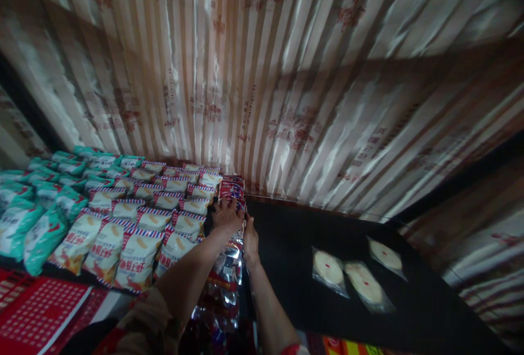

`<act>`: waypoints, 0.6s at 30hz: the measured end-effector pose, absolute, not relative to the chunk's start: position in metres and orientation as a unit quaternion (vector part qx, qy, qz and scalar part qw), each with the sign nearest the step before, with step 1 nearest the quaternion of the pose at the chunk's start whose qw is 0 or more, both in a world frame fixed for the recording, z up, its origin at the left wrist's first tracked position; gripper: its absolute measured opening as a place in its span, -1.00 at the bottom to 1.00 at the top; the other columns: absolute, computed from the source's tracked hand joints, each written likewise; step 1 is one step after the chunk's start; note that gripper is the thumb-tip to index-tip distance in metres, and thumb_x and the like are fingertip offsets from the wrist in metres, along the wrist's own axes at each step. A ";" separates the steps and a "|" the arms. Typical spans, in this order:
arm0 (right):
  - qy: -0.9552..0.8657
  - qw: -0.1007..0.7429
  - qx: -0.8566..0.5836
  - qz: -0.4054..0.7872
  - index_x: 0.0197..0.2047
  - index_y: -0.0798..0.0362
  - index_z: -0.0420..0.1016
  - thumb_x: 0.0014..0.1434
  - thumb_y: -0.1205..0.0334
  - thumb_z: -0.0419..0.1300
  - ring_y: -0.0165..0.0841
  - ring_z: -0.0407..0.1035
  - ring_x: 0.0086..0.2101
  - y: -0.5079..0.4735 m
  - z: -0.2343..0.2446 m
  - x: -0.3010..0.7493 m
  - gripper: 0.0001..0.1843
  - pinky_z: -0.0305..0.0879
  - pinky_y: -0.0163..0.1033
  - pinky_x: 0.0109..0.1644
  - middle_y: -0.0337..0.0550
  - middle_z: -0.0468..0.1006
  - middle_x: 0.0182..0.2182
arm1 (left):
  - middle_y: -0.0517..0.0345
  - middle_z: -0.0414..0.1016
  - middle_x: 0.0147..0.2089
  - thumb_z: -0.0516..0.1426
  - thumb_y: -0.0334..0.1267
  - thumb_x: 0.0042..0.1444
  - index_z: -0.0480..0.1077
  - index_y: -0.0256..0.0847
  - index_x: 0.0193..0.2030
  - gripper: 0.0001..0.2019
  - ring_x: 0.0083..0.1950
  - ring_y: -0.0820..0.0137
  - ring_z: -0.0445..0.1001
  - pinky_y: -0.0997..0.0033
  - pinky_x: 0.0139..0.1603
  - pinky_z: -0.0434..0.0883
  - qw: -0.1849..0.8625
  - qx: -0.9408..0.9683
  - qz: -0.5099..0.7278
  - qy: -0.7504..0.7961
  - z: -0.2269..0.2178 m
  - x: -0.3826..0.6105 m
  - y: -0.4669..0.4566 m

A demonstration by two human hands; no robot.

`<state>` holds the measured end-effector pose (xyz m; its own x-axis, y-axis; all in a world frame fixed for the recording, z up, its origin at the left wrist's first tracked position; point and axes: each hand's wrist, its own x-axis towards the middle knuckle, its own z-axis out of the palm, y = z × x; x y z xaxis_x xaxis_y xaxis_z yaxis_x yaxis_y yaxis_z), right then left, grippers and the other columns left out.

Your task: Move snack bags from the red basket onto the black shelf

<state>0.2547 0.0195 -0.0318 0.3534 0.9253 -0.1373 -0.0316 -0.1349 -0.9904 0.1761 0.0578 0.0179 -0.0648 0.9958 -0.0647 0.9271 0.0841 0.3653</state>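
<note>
My left hand (228, 216) reaches over a column of dark red, shiny snack packets (231, 190), its fingers bent down onto one of them. Against the right side of the same column is my right hand (250, 239), thumb and fingers closed at the packet's edge. The packet between my hands is mostly hidden by them. More of these packets with silvery ends (227, 265) run toward me below my left wrist, partly behind the forearm.
White snack bags with striped tops (137, 257) stand in rows to the left, then teal bags (45, 229). Three round flat items in clear wrappers (328, 268) lie on the black shelf (286, 268). Printed pleated sheeting (254, 98) covers the back. A red basket (36, 311) sits lower left.
</note>
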 end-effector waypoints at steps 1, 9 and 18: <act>-0.362 0.550 -0.612 0.437 0.13 0.12 0.38 0.04 -0.40 -0.13 -0.16 0.23 0.14 0.020 -0.032 0.254 -0.12 0.11 -0.17 0.20 -0.01 0.42 0.08 | 0.07 0.01 0.37 -0.08 -0.01 0.12 0.11 0.05 0.27 -0.46 0.26 -0.04 0.10 -0.05 0.10 0.25 0.151 0.667 0.113 0.721 0.018 0.176 0.058; -0.354 0.582 -0.591 0.433 0.12 0.12 0.39 0.07 -0.36 -0.11 -0.19 0.25 0.12 0.020 -0.039 0.249 -0.17 0.10 -0.20 0.21 -0.04 0.45 0.05 | 0.06 0.03 0.35 -0.07 -0.02 0.12 0.14 0.03 0.26 -0.47 0.25 -0.03 0.10 -0.05 0.10 0.24 0.145 0.675 0.112 0.715 0.018 0.174 0.058; -0.346 0.572 -0.578 0.468 0.15 0.13 0.35 0.02 -0.43 -0.11 -0.17 0.30 0.08 0.024 -0.043 0.249 -0.09 0.20 -0.19 0.13 -0.02 0.46 0.05 | 0.10 0.02 0.36 -0.07 -0.01 0.12 0.11 0.06 0.27 -0.46 0.27 -0.02 0.08 -0.06 0.12 0.21 0.138 0.675 0.110 0.717 0.013 0.171 0.059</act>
